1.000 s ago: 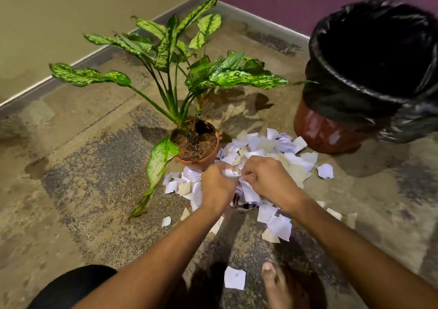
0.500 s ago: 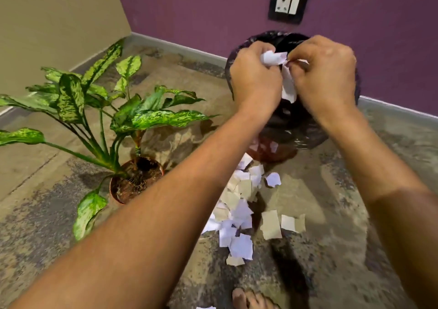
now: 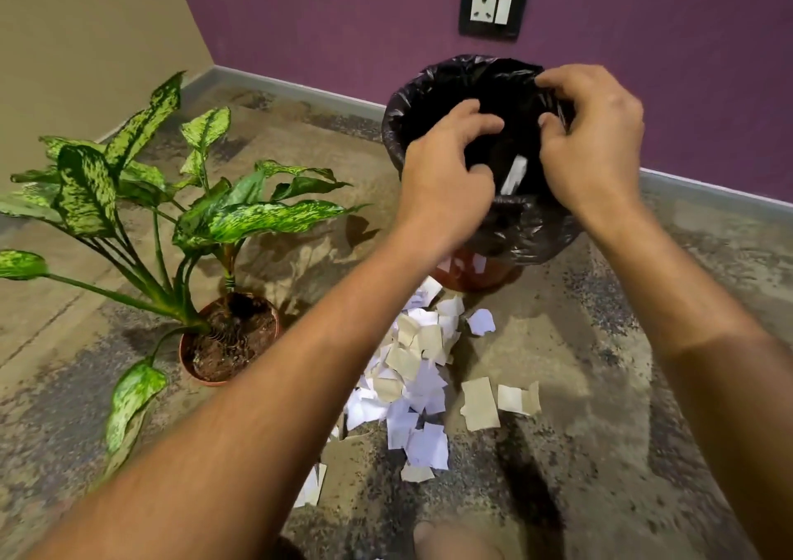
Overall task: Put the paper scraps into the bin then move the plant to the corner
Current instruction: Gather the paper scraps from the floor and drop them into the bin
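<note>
Hands first: the left hand (image 3: 446,173) and the right hand (image 3: 594,139) hang side by side over the mouth of the bin (image 3: 403,100), fingers spread and curled loosely, neither one gripping anything I can make out. One white scrap (image 3: 515,175) shows between them against the black liner (image 3: 528,233), on end and apparently loose inside the bin; whether it is falling or lodged I cannot tell. Below the wrists and toward the person, the pile of scraps (image 3: 416,370) lies on the floor (image 3: 600,388), strung out from the bin's red base back toward the body, so its long run points roughly from bin to person. The next reach, I judge, is down and back toward the body, and the pile sits under the left forearm, so that hand is a little nearer. Counts: one bin, one plant (image 3: 214,225) in one pot (image 3: 186,358), two hands, one wall socket (image 3: 492,9). The scraps overlap too much to count; there are dozens, with a few strays apart to the right and near the bottom edge. The plant stands left of the pile, just beside it, and well short of the corner (image 3: 213,66) where the two walls meet, behind and left of it.
</note>
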